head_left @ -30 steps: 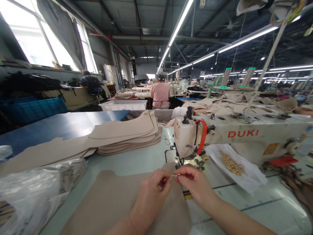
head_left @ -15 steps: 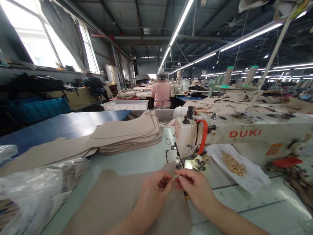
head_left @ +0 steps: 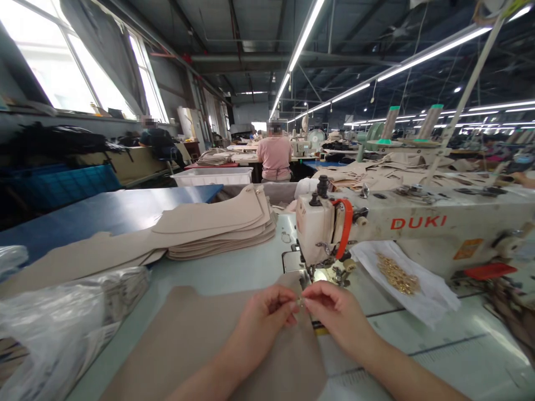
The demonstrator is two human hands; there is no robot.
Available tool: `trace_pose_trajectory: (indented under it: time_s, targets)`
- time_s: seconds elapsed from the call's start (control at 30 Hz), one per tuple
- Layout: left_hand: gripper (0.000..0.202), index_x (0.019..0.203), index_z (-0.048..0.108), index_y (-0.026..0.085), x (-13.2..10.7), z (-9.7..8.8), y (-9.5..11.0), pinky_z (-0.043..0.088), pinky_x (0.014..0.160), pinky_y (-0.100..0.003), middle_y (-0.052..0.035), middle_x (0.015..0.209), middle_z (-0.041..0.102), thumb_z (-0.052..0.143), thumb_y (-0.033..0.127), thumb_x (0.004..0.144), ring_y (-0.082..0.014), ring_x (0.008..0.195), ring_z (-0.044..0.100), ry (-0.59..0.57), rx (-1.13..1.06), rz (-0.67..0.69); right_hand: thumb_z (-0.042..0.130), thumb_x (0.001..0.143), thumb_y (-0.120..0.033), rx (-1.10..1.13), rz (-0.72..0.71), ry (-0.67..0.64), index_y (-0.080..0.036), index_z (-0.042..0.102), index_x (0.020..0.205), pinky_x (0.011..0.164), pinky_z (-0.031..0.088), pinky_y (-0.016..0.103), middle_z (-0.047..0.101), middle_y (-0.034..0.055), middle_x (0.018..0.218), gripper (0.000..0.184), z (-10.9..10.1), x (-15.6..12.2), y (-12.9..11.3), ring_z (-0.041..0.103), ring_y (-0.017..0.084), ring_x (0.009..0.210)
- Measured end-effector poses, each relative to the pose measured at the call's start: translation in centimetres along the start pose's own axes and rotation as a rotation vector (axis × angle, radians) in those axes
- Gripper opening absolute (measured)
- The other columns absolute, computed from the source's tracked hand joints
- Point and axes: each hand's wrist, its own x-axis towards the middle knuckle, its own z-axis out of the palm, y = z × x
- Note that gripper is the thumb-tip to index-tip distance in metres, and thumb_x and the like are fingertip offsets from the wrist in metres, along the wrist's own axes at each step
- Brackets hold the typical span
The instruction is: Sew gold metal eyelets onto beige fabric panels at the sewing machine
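One broad surface (head_left: pixel 217 273), one sewing machine (head_left: pixel 422 238), one tiny piece (head_left: pixel 300 302) in a pinch

Strip lights (head_left: pixel 307 36) run in long rows beneath the dark roof (head_left: pixel 351 28) of a workshop. Below, the broad surface spreads pale green across the foreground, with a blue surface (head_left: pixel 125 209) beyond its left side. Farther back, a person in a pink shirt (head_left: pixel 275 157) sits facing away, near a white bin (head_left: pixel 211 176).

The sewing machine, marked DUKI in red, stands along the right, its needle end toward the middle and an orange-red strip (head_left: pixel 345 228) on its head. A pile of beige panels (head_left: pixel 217 228) lies left of that head, edges showing in layers. Nearer the worker, a single taupe panel (head_left: pixel 200 334) lies flat, its narrow far end just beside the needle area. At lower left sits a crumpled clear plastic bag (head_left: pixel 62 317). Near the machine's arm lies a white sheet (head_left: pixel 434 301).

The left hand (head_left: pixel 265 320) and the right hand (head_left: pixel 340 312) meet over the taupe panel's right-hand part, just in front of the needle area. Each is drawn narrow, thumb and forefinger pinching the tiny piece from its own side.

Small gold-coloured pieces (head_left: pixel 399 274) form a heap on the white sheet.

The tiny piece sits between the fingertips with a metallic glint; its exact shape is too small to make out.
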Motion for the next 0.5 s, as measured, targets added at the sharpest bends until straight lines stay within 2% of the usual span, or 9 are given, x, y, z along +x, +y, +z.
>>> trace_pose_trajectory:
  time_s: [0.1,0.27,0.4,0.5]
  targets:
    - [0.024,0.082,0.057,0.018,0.01,-0.09,0.19,0.045,0.054,-0.023,0.0029,0.06,0.065,0.068,0.032,0.065,-0.0129,0.054,0.058,-0.049,-0.154,-0.017,0.067,0.068,-0.029,0.089,0.085,-0.034,-0.018,0.061,0.07,0.058,0.044,0.025,0.061,-0.0014,0.061,0.013,0.05,0.33,0.09,0.057,0.014,0.059]
    - [0.033,0.089,0.054,0.018,-0.13,-0.61,0.46,0.045,0.054,-0.023,0.0007,0.059,0.067,0.066,0.042,0.071,-0.013,0.052,0.061,-0.058,-0.339,-0.132,0.078,0.059,-0.044,0.293,0.249,-0.081,-0.017,0.063,0.073,0.062,0.048,0.026,0.065,-0.0006,0.065,0.034,0.07,0.48,-0.15,0.06,0.013,0.06]
    - [0.034,0.086,0.059,0.015,-0.09,-0.69,0.44,0.046,0.057,-0.021,-0.0014,0.064,0.068,0.074,0.037,0.065,-0.0109,0.056,0.06,-0.106,-0.4,-0.238,0.081,0.053,-0.047,0.391,0.293,-0.037,-0.015,0.064,0.073,0.062,0.048,0.025,0.066,0.0008,0.065,0.041,0.33,0.4,-0.45,0.06,0.012,0.059]
    - [0.032,0.078,0.062,0.014,-0.03,-0.57,0.51,0.044,0.058,-0.021,-0.0021,0.065,0.068,0.079,0.034,0.06,-0.0093,0.055,0.057,-0.145,-0.378,-0.255,0.082,0.051,-0.047,0.396,0.304,-0.045,-0.015,0.062,0.07,0.06,0.048,0.025,0.063,-0.0001,0.061,0.042,0.51,0.41,-0.53,0.06,0.012,0.057]
